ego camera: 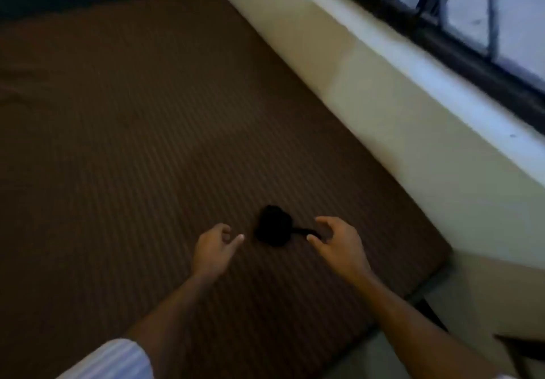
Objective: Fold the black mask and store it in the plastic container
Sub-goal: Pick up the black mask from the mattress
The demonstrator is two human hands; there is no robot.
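Observation:
The black mask lies crumpled in a small heap on the brown striped bed sheet, with one strap trailing to the right. My left hand hovers just left of the mask, fingers curled and apart, holding nothing. On the other side, my right hand is open, its fingers arched over the end of the strap; whether they touch it is unclear. No plastic container is in view.
A cream wall runs along the bed's right side under a barred window. The bed's near right corner drops off to the floor. The picture is dim and blurred.

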